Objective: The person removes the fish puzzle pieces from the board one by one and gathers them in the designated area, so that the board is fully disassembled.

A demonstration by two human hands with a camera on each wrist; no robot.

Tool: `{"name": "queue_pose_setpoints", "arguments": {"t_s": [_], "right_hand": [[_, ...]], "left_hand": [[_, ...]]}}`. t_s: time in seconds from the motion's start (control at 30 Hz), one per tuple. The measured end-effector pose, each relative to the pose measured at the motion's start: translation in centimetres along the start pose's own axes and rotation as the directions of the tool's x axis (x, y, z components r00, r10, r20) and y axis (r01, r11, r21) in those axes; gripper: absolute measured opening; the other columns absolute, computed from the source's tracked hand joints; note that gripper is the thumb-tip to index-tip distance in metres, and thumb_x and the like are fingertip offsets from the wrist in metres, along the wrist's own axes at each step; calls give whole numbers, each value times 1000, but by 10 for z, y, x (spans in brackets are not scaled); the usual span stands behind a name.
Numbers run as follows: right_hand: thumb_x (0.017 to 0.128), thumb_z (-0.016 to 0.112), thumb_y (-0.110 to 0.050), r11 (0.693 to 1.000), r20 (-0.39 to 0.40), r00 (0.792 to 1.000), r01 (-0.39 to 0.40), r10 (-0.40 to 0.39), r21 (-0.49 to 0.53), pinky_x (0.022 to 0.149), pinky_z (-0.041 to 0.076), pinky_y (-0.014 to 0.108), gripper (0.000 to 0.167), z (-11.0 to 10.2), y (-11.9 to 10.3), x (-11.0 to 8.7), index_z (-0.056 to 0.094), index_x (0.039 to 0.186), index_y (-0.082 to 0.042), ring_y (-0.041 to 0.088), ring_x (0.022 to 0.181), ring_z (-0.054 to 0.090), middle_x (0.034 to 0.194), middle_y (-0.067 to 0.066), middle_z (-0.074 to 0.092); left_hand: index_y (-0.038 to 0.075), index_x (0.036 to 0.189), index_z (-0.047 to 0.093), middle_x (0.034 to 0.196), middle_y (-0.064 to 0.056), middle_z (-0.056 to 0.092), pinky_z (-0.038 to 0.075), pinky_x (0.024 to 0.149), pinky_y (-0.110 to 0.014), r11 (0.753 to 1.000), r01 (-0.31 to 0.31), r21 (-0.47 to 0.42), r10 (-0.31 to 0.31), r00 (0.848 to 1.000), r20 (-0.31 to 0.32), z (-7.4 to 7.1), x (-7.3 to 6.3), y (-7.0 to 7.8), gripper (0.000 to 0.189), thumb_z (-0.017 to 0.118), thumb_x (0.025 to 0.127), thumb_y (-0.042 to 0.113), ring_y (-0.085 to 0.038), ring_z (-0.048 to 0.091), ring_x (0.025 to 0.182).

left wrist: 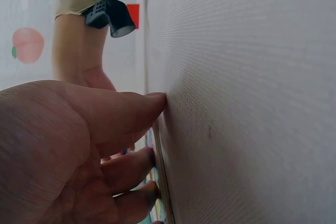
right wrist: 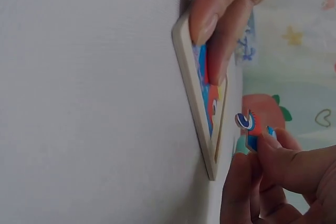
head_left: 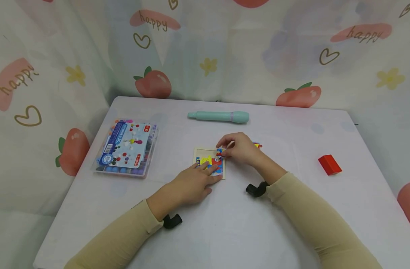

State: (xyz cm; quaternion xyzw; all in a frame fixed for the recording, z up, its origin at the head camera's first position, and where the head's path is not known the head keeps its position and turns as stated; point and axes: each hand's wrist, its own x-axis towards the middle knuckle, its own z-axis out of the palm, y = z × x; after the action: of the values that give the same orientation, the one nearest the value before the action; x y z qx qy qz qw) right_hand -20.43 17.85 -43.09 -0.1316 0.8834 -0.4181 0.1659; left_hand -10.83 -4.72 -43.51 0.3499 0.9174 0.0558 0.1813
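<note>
A small wooden tray puzzle [head_left: 205, 148] with a colourful cartoon picture lies mid-table, partly filled with pieces. My left hand [head_left: 190, 184] rests over its near part, fingers spread, the fingertips on the pieces and the wooden edge. In the right wrist view, those fingertips press on the pieces along the tray's border. Above the tray's far right corner, my right hand [head_left: 240, 149] pinches a jigsaw piece [right wrist: 253, 129] between thumb and fingers. That piece is red and blue with a curved knob, and it is held tilted off the tray. The right hand partly hides another colourful piece [head_left: 257, 145] behind it.
To the left stands a clear plastic case [head_left: 125, 147] of coloured balls with a printed sheet. A mint-green pen-shaped object [head_left: 219, 116] lies beyond the tray, and a red block [head_left: 330, 164] lies to the right. Printed cloth hangs behind the table.
</note>
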Motion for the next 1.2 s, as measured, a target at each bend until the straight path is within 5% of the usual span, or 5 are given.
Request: {"name": "queue_pose_setpoints", "arguments": {"t_s": [0.73, 0.97, 1.2], "right_hand": [[99, 71, -3, 971, -97, 971, -227, 220, -76, 78, 63, 22, 32, -115, 69, -48, 76, 130, -4, 13, 90, 69, 116, 13, 58], [98, 69, -2, 959, -81, 968, -248, 239, -136, 71, 57, 24, 32, -129, 88, -50, 76, 129, -3, 9, 81, 66, 109, 11, 62], [98, 73, -4, 961, -30, 966, -260, 258, -93, 70, 59, 24, 32, -130, 93, -46, 75, 130, 1, 8, 79, 68, 107, 8, 61]], "left_hand": [[39, 162, 48, 177, 3, 34, 28, 135, -53, 999, 22, -33, -22, 1000, 17, 0, 0, 1, 57, 63, 108, 36, -29, 30, 166], [39, 163, 47, 177, 3, 33, 27, 135, -52, 999, 25, -37, -24, 1000, 16, 1, 0, -1, 57, 62, 108, 36, -29, 30, 167], [39, 164, 45, 178, 4, 33, 27, 135, -53, 1000, 18, -23, -18, 1000, 12, 1, 0, 0, 57, 61, 109, 36, -28, 30, 167]]}}
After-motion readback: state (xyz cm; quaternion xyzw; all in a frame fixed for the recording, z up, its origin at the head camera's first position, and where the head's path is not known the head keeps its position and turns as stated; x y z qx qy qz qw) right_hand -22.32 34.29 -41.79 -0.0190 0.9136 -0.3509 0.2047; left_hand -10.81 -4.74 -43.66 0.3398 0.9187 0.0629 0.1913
